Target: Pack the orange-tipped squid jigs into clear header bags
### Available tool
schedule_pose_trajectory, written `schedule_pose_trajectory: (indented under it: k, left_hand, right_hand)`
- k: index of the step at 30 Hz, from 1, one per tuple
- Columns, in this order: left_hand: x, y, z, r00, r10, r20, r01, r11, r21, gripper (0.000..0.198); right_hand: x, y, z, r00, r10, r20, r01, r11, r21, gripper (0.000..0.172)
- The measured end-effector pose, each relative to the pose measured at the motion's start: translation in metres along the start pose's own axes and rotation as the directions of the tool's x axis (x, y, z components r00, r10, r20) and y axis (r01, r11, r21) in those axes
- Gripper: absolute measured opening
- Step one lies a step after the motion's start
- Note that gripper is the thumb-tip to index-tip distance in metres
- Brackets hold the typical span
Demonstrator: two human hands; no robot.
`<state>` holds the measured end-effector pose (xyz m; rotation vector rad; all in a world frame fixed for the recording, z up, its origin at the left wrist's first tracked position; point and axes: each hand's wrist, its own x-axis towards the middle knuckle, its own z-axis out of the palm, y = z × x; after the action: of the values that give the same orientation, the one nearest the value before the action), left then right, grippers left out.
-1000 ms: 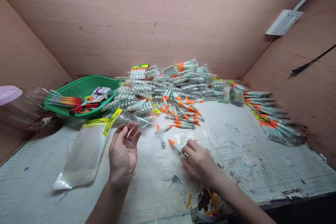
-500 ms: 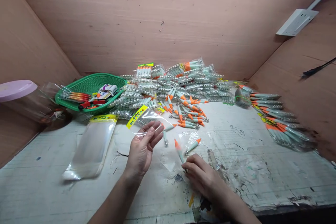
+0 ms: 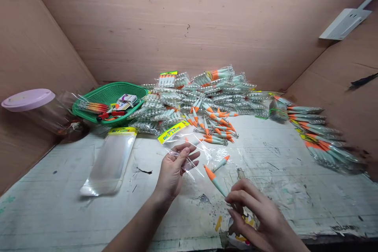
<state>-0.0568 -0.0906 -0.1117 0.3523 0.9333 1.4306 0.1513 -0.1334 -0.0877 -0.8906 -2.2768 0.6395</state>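
Observation:
A clear plastic bag with a yellow BCT LURE header [image 3: 173, 132] is pinched between the thumb and fingers of my left hand [image 3: 178, 165]. My right hand [image 3: 251, 208] grips the lower end of an orange and pale green lure [image 3: 216, 181], whose orange tip points up and left toward the bag. Another such lure [image 3: 221, 163] lies on the table just behind it. Farther back is a loose pile of lures [image 3: 217, 128]. A stack of flat clear bags [image 3: 110, 165] with a yellow header rests to the left.
A green basket [image 3: 109, 86] with tools and small boxes stands at the back left, beside a jar with a pink lid [image 3: 28, 99]. Packed lures [image 3: 218, 90] are heaped along the back wall. More packed lures [image 3: 327, 147] lie at the right.
Relative to the table, both hands have shifted right. My right hand has raised the lure, and its fingers show more. The bag's header has tilted flatter. The whole view has shifted slightly.

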Motion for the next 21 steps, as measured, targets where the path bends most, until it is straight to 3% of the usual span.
schedule_pose_trajectory:
  k: [5, 10, 15, 21]
  left_hand:
    - [-0.007, -0.005, 0.004, 0.992, -0.112, 0.064, 0.107, 0.991, 0.078, 0.030]
    - [-0.011, -0.007, 0.007, 0.969, -0.223, 0.103, 0.221, 0.975, 0.024, 0.028]
    - [-0.012, -0.005, 0.008, 0.955, -0.272, 0.117, 0.276, 0.961, -0.022, 0.030]
    - [-0.014, -0.007, 0.007, 0.938, -0.308, 0.160, 0.314, 0.949, -0.013, 0.033]
  right_hand:
    - [0.011, 0.000, 0.029, 0.980, -0.074, -0.186, 0.047, 0.988, -0.147, 0.031]
    - [0.016, 0.005, 0.047, 0.926, -0.181, -0.332, 0.111, 0.969, -0.219, 0.038]
    - [0.006, 0.015, 0.048, 0.915, -0.270, -0.299, 0.199, 0.949, -0.246, 0.042]
    - [0.003, 0.021, 0.041, 0.913, -0.296, -0.280, 0.219, 0.936, -0.276, 0.046]
